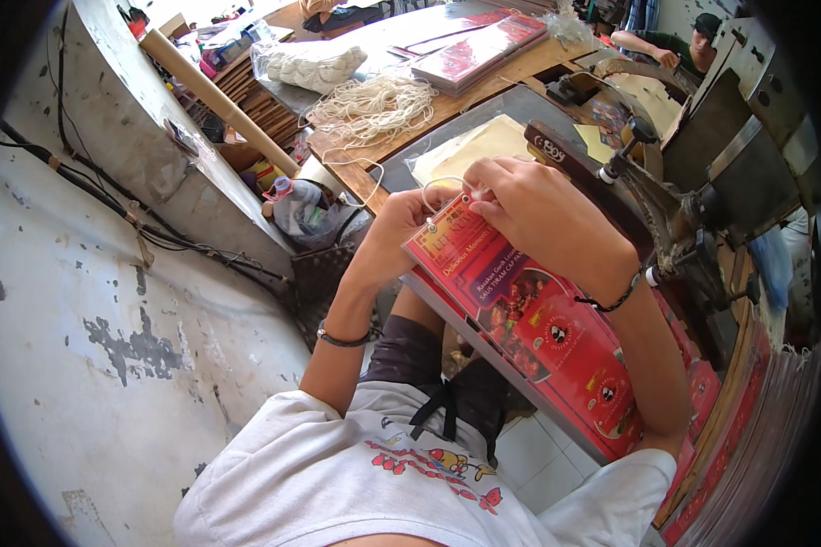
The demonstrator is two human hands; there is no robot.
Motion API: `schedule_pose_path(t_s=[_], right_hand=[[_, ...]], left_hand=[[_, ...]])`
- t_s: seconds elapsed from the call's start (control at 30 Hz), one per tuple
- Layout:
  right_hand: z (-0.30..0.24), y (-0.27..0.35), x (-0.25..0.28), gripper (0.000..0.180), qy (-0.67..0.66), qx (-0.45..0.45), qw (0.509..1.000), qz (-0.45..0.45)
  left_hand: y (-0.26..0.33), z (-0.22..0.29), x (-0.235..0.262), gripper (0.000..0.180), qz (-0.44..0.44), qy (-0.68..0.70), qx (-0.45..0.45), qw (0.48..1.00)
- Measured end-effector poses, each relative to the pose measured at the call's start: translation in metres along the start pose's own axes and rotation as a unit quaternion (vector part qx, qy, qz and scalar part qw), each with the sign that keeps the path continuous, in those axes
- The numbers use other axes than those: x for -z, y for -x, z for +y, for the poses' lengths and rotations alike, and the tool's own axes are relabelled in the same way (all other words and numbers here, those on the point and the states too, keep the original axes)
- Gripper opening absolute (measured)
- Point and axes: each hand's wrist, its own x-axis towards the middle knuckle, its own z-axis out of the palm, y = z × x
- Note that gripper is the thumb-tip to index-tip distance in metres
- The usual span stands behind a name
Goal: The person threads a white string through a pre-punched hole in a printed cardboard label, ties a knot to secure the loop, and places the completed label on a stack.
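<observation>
A long red printed board with food pictures slants across my lap, its narrow top end up between my hands. Two small eyelets show along that end, and a white cord loops over it. My left hand is closed on the top left corner, close to the eyelet where the cord comes out. Over the other eyelet, my right hand pinches the cord, its fingertips against the printed face. Parts of both hands' fingers are hidden.
A heap of white cord lies on the wooden table ahead, beside a stack of red printed boards. At right stands a dark metal machine. More boards are stacked lower right. A peeling wall borders my left; another person sits far right.
</observation>
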Motion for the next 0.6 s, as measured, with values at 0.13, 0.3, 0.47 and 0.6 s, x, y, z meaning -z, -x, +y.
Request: schedule_pose_path(t_s=[0.13,0.3,0.47,0.6], right_hand=[[-0.002,0.001,0.001,0.017,0.011,0.003,1.0,-0.014],[0.002,0.001,0.004,0.017,0.029,0.021,0.999,-0.025],[-0.001,0.001,0.01,0.017,0.031,-0.024,0.997,-0.07],[-0.006,0.0,0.009,0.018,0.033,-0.037,0.997,-0.061]], left_hand=[[-0.002,-0.005,0.0,0.032,-0.004,0.008,-0.026,1.0],[0.001,-0.001,-0.002,0.031,0.006,-0.019,-0.003,1.0],[0.002,-0.005,0.001,0.03,0.006,-0.016,-0.01,1.0],[0.001,-0.008,0.001,0.03,0.012,-0.004,-0.022,1.0]])
